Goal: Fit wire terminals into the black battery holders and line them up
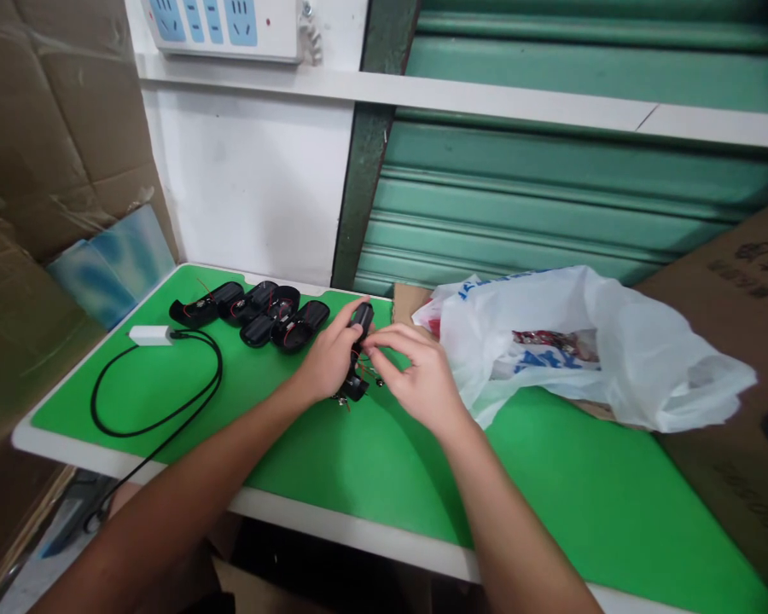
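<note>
– Black casing (pixel 360 322), upright between two bare hands over a green mat (pixel 371 460): who grips what?

– Left hand (pixel 329 362) wraps it, fingers curled shut round its far side, thumb up along the near edge. Right hand (pixel 416 379) comes in with thumb and forefinger pressed together at the casing's middle, where thin red wires (pixel 357 351) come out. Whether they nip the wires or the plastic itself cannot be told.

– How would it handle?

– Judging by its look: light, stiff moulded plastic, smooth enough to slip, so the long sides are the place to hold. The wires seem the frail part, with small loose ends hanging below the fingertips, and should not serve as a handle.

– And outward from the fingers?

– Just past the left knuckles, a row of like casings (pixel 262 314) lies on the mat, each touching the next. Beyond the back of the right hand, a white plastic bag (pixel 614 341) slumps on cardboard (pixel 408 298). Well out past the left wrist lie a white adapter (pixel 150 335) and its looped black cable (pixel 166 409).
</note>
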Demonstrator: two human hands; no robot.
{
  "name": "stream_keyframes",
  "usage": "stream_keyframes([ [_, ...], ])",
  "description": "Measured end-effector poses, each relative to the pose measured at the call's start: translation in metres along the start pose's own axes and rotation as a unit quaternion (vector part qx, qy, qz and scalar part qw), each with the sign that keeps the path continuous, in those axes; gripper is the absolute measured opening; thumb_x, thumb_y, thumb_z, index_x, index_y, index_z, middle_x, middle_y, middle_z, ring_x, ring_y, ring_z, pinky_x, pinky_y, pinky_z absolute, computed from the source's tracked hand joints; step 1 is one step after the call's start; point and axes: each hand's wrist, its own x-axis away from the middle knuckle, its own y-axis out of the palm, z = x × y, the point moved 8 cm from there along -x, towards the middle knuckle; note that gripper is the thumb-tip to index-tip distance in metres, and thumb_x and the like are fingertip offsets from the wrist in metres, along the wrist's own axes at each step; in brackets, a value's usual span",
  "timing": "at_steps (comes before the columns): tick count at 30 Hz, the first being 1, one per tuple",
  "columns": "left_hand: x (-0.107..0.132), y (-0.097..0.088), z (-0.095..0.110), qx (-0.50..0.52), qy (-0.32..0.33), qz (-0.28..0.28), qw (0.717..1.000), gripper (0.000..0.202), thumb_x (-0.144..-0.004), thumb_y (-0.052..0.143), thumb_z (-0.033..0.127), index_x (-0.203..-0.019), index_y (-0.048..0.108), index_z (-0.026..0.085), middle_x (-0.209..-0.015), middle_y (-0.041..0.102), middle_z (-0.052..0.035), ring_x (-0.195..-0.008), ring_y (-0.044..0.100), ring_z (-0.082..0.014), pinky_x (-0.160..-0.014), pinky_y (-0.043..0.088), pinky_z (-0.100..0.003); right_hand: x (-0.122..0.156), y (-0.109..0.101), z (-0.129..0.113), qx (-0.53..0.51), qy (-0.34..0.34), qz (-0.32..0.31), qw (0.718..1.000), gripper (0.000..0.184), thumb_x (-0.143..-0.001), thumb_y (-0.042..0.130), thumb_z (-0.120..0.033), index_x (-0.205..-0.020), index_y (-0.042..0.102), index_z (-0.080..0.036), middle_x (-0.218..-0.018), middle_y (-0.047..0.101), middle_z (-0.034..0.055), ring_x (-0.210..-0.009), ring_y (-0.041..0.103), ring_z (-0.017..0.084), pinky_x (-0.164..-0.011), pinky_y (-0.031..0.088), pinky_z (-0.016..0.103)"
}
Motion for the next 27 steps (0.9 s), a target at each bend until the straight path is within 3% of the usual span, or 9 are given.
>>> stream_keyframes([
  [10,0.0024,-0.0003,-0.0007,-0.016,-0.019,0.003,1.000,0.059,-0.097,0.039,0.029,-0.154,0.048,0.021,-0.122,0.072,-0.0078,-0.114,0.066,-0.0251,-0.106,0.049,-0.041,-0.0001,0.0011,0.0026,0.004,0.005,-0.019,1.000,0.016,-0.095,0.062,-0.019,-0.094,0.077,-0.025,-0.095,0.076,0.0043,-0.087,0.071,0.020,-0.080,0.058,0.034],
  [20,0.0024,0.0012,-0.0013,-0.021,-0.029,0.008,0.999,0.058,-0.096,0.038,0.029,-0.152,0.050,0.019,-0.123,0.071,-0.0087,-0.112,0.066,-0.0261,-0.107,0.049,-0.043,0.0010,0.0017,0.0033,0.029,-0.005,-0.001,1.000,0.015,-0.095,0.061,-0.018,-0.093,0.075,-0.024,-0.094,0.076,0.0041,-0.085,0.071,0.020,-0.077,0.056,0.032],
  [27,0.0019,0.0022,-0.0060,0.002,-0.057,0.005,0.998,0.059,-0.094,0.039,0.032,-0.151,0.049,0.021,-0.121,0.070,-0.0076,-0.094,0.066,-0.0231,-0.086,0.056,-0.037,0.0018,0.0024,0.0044,0.043,-0.001,0.005,0.999,0.014,-0.095,0.061,-0.019,-0.094,0.074,-0.025,-0.095,0.076,0.0043,-0.086,0.072,0.021,-0.077,0.056,0.034],
])
